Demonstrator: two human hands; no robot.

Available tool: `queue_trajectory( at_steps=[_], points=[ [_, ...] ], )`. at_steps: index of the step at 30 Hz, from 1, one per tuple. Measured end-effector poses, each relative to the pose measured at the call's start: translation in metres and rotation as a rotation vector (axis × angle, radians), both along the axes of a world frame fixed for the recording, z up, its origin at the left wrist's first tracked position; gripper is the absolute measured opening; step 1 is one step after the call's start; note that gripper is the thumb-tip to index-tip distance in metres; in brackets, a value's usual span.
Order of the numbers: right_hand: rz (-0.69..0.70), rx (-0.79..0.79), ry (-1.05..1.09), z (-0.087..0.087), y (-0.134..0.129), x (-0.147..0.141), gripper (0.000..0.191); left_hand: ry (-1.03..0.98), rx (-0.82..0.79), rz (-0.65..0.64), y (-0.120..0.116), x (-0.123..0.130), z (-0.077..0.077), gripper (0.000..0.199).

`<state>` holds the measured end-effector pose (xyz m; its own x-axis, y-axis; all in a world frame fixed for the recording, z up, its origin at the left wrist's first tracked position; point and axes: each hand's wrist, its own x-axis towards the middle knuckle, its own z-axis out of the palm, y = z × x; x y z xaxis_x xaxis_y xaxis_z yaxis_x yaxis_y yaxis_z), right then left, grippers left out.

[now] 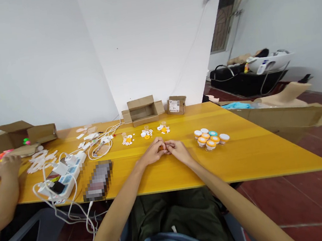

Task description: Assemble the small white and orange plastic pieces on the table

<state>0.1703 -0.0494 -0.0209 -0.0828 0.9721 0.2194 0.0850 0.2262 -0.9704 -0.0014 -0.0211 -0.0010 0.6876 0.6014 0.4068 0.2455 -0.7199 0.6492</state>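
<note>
My left hand [152, 152] and my right hand [180, 152] meet above the table, fingers closed together. Between the fingertips a small orange piece [161, 148] shows, mostly covered, so its kind is hard to make out. Just beyond the hands lie three little piles of white and orange round parts: a left pile [128, 140], a middle pile [146, 134] and a right pile [163, 129], each with a small clear cup by it. To the right of my right hand stands a group of several clear jars [211, 144] with orange, white and teal lids.
An open cardboard box [144, 114] and a smaller box [176, 106] stand by the wall. On the left are a phone [99, 180], a power strip [67, 178] with tangled white cables and a co-worker's arm [6, 184]. A large carton [279, 118] sits beyond the table's right edge.
</note>
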Motion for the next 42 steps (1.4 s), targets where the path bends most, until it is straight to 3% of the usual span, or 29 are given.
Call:
queue_trajectory(
  at_steps=[6, 15, 28, 42],
  points=[
    [-0.030, -0.034, 0.021, 0.000, 0.001, -0.001, 0.010, -0.098, -0.031, 0.050, 0.004, 0.001, 0.000, 0.015],
    [-0.231, -0.014, 0.063, -0.001, 0.005, 0.004, 0.004, -0.127, -0.043, 0.346, 0.013, -0.003, 0.003, 0.013],
    [-0.208, 0.012, 0.045, -0.002, 0.005, 0.004, 0.006, 0.083, 0.125, 0.372, 0.010, -0.005, -0.001, 0.011],
    [-0.150, 0.013, -0.001, -0.004, 0.005, 0.004, 0.008, 0.115, 0.184, 0.326, 0.012, -0.006, -0.005, 0.013]
  ],
)
